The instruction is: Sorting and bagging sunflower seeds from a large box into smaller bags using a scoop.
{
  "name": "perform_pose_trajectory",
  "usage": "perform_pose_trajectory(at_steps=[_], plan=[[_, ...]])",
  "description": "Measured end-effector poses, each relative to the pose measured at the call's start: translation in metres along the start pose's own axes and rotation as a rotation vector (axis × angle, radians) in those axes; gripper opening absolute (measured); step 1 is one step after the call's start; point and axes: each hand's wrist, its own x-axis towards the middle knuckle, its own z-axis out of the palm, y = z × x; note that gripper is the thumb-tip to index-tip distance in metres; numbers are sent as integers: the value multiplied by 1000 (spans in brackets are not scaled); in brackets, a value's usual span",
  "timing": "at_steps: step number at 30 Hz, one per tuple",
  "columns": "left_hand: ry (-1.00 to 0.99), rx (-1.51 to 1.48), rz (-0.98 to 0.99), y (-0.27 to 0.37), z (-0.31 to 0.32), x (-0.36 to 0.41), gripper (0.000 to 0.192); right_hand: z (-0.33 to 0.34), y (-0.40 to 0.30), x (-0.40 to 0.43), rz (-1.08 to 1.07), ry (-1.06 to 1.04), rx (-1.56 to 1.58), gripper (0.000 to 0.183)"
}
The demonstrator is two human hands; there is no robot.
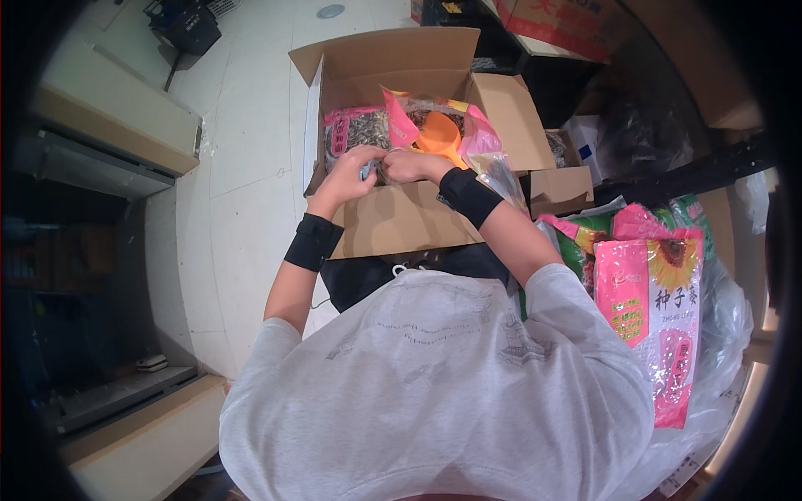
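An open cardboard box [407, 216] stands in front of me with bags of striped sunflower seeds inside. My left hand [354, 169] and my right hand [413, 166] meet over its near half. Their fingers pinch the near end of a clear and pink seed bag [360, 133]; the exact grip is partly hidden. A bit of bluish material [366, 171] shows by my left thumb. Just beyond my right hand, an orange scoop [438, 133] rests in an opened pink seed bag [479, 134], its handle pointing towards my right wrist.
Flat pink printed bags [648, 313] lie at my right on clear plastic wrap [730, 319]. A smaller open carton [561, 185] stands beside the box. Farther right runs a dark shelf [702, 160]. A dark crate [185, 28] sits far left on the pale tiled floor [250, 125].
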Motion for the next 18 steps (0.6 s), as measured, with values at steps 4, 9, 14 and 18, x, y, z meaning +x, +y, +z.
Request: perform_pose_trajectory(at_steps=[4, 9, 14, 18], plan=[[-9, 96, 70, 4, -5, -2, 20, -12, 0, 8, -48, -206, -82, 19], [14, 156, 133, -1, 1, -2, 16, -18, 1, 17, -87, -367, -161, 18], [74, 183, 130, -3, 3, -5, 15, -25, -8, 23, 101, -404, -44, 23], [89, 211, 130, -4, 5, -5, 17, -31, -14, 29, 169, -504, -17, 27]])
